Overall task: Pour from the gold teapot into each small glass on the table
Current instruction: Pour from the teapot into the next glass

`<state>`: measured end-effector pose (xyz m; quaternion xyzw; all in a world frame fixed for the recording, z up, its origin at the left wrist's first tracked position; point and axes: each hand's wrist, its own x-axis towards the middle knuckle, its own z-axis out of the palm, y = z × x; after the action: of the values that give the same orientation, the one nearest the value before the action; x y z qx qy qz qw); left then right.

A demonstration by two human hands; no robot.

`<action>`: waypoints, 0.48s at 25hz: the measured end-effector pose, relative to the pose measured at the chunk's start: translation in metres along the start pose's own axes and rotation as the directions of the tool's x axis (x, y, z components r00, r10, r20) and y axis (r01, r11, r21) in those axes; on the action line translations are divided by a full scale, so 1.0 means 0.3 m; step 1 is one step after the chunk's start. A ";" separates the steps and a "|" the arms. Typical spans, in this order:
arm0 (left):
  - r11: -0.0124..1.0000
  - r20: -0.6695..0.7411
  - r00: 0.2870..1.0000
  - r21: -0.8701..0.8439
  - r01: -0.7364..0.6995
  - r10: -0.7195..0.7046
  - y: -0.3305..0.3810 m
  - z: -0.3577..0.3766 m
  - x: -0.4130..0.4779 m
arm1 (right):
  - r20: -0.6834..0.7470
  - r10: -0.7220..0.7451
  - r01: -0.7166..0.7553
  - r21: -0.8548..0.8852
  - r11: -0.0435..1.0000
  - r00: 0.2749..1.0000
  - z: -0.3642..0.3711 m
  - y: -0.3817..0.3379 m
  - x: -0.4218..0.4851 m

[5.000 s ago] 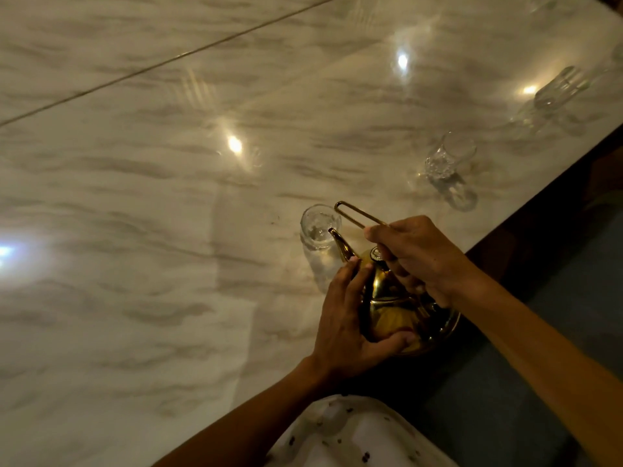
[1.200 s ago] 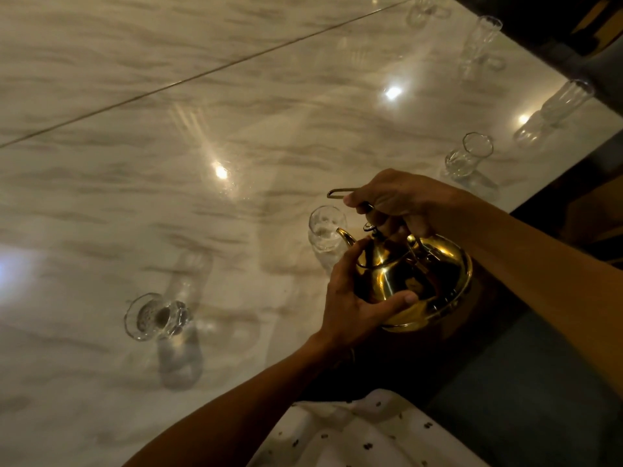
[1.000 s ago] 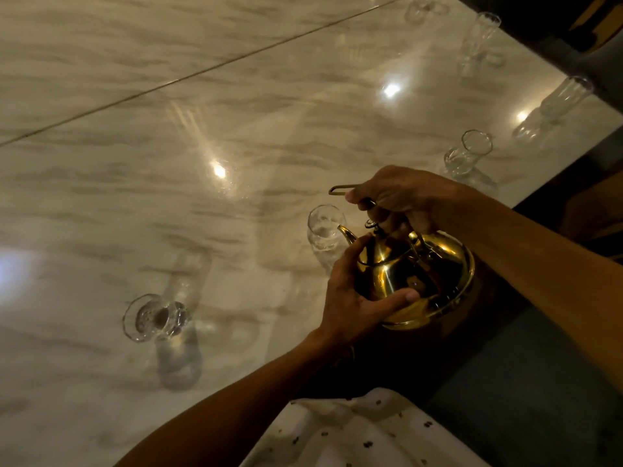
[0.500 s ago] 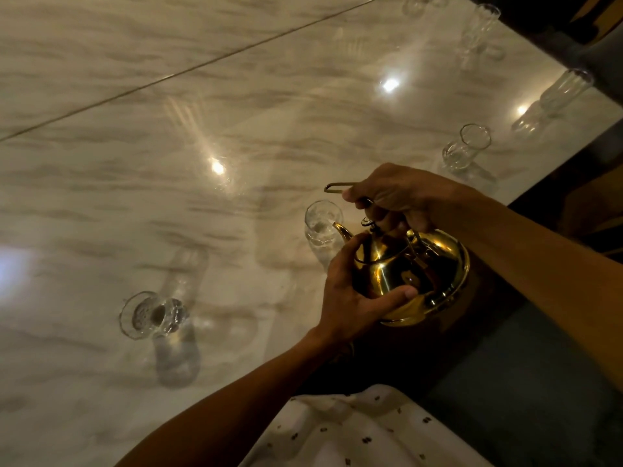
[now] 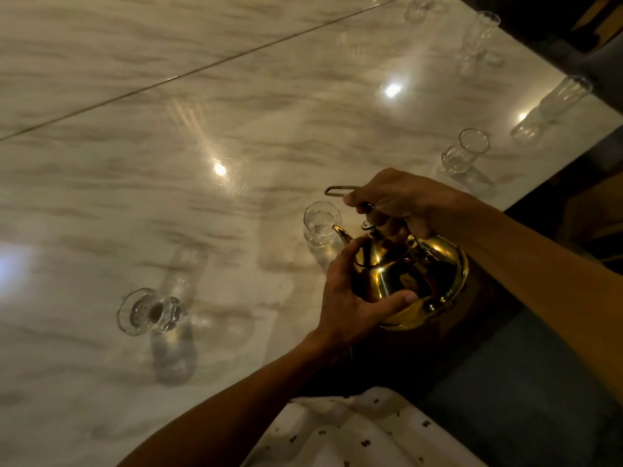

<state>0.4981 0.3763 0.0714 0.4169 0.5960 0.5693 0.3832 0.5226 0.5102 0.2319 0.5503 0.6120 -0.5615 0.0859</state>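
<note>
The gold teapot [image 5: 409, 281] hangs tilted over the table's near edge, its spout tip at the rim of a small clear glass [image 5: 320, 227]. My right hand [image 5: 397, 203] grips the teapot's wire handle from above. My left hand [image 5: 350, 294] cups the pot's body from the left side. Another small glass [image 5: 150, 311] stands to the left on the marble table [image 5: 168, 163]. A third glass [image 5: 467, 151] stands to the right, further back. Whether liquid is flowing from the spout cannot be made out.
Several more glasses stand along the far right edge, among them a tall glass [image 5: 556, 102] and a further tall glass [image 5: 480, 35]. A seam crosses the tabletop diagonally. Dark floor and my white patterned clothing [image 5: 354, 433] lie below the table edge.
Over five seconds the view widened leftward, bringing the left glass in. In the last second the teapot and both hands stayed at the middle glass, barely shifting.
</note>
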 end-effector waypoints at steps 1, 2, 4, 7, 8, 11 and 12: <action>1.000 0.000 1.000 0.009 -0.002 0.002 -0.003 0.000 -0.001 | 0.001 -0.007 0.007 0.006 1.000 1.000 0.000 0.004 -0.002; 1.000 -0.004 1.000 0.019 -0.003 0.003 -0.011 0.002 -0.003 | 0.005 -0.013 0.013 0.013 1.000 1.000 0.000 0.008 -0.003; 0.999 -0.015 1.000 0.035 -0.010 0.011 -0.012 0.004 -0.008 | 0.005 -0.021 0.021 0.023 1.000 1.000 0.003 0.018 -0.004; 0.998 -0.017 0.999 0.061 -0.033 0.034 -0.020 0.001 -0.010 | -0.025 -0.030 0.031 0.027 0.999 0.999 0.011 0.034 0.000; 0.997 -0.014 0.999 0.073 -0.038 0.039 -0.029 -0.001 -0.010 | -0.030 -0.032 0.033 0.033 0.999 0.999 0.015 0.040 0.002; 0.994 0.009 0.999 0.102 -0.047 0.046 -0.067 -0.008 -0.014 | -0.050 -0.028 0.032 0.073 0.997 0.998 0.025 0.060 0.000; 0.992 0.016 0.999 0.118 -0.050 0.048 -0.080 -0.010 -0.015 | -0.061 -0.027 0.032 0.089 0.995 0.998 0.028 0.069 -0.002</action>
<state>0.4954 0.3709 0.0475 0.4572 0.6158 0.5394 0.3476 0.5344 0.4982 0.2171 0.5610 0.5964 -0.5731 0.0343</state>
